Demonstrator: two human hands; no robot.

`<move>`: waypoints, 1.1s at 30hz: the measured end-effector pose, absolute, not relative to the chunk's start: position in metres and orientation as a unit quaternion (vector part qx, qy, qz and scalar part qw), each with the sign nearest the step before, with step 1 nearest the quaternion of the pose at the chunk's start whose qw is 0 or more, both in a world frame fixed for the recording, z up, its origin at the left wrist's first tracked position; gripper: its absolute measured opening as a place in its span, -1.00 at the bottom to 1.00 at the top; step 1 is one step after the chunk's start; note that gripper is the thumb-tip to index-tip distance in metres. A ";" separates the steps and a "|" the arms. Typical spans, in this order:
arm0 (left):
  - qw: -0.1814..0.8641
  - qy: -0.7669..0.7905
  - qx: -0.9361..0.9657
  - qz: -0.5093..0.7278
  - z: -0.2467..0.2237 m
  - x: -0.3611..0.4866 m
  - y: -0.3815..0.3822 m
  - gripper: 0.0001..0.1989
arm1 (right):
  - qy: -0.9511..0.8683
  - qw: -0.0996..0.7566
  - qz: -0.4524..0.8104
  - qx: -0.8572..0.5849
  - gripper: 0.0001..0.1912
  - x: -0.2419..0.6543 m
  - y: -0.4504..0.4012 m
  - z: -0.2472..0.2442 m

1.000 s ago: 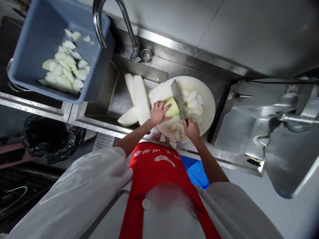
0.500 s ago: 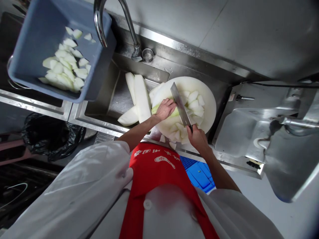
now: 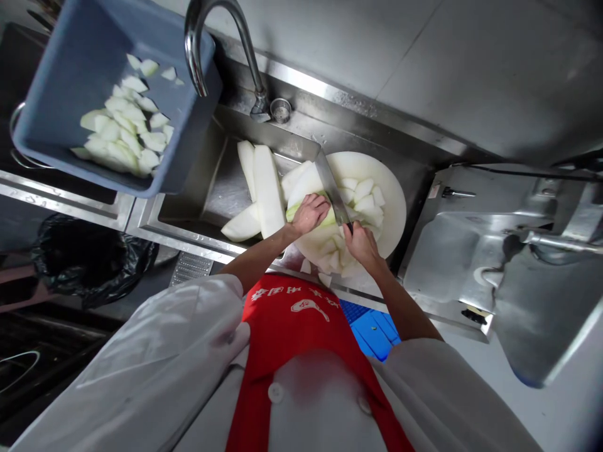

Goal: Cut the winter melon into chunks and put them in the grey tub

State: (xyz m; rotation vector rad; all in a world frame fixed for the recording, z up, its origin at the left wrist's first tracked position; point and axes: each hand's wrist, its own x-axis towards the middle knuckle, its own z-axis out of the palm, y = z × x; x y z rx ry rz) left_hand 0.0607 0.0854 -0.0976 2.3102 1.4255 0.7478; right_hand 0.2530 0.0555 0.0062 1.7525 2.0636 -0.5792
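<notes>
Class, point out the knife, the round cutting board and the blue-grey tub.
Knife [image 3: 331, 186]: head view, middle of the blade.
Round cutting board [image 3: 394, 204]: head view, bare surface near its right edge.
Blue-grey tub [image 3: 191, 132]: head view, outer wall on the right.

Compared with a second ago, the left hand [image 3: 311, 212] has its fingers drawn together instead of spread, and sits farther right along the pale green piece [image 3: 331, 217]. The right hand [image 3: 360, 242], lower and farther right half a second ago, now brings the knife [image 3: 332, 188] back leftward, its blade close beside those fingers.
</notes>
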 end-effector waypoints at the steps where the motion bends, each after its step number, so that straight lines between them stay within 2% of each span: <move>1: 0.162 0.500 0.810 0.262 -0.098 0.061 0.085 -0.63 | 0.734 0.190 -0.199 0.621 -0.61 0.257 0.052 0.014; 5: 0.167 0.496 0.813 0.255 -0.099 0.062 0.085 -0.63 | 0.735 0.219 -0.196 0.611 -0.62 0.272 0.035 0.045; 8: 0.173 0.499 0.812 0.248 -0.100 0.062 0.086 -0.63 | 0.733 0.234 -0.211 0.603 -0.63 0.272 0.031 0.051; 16: 0.201 0.498 0.809 0.238 -0.096 0.061 0.087 -0.59 | 0.708 0.199 -0.216 0.642 -0.59 0.236 0.050 0.000; 19: 0.208 0.503 0.802 0.246 -0.093 0.058 0.083 -0.59 | 0.721 0.183 -0.229 0.628 -0.59 0.243 0.057 -0.006; 24: 0.192 0.529 0.790 0.243 -0.091 0.054 0.074 -0.61 | 0.735 0.189 -0.201 0.619 -0.59 0.262 0.048 0.024; 28: 0.187 0.523 0.800 0.228 -0.091 0.055 0.074 -0.64 | 0.728 0.231 -0.185 0.618 -0.59 0.264 0.026 0.053; 33: 0.181 0.520 0.804 0.224 -0.094 0.055 0.075 -0.64 | 0.724 0.256 -0.196 0.610 -0.60 0.260 0.021 0.057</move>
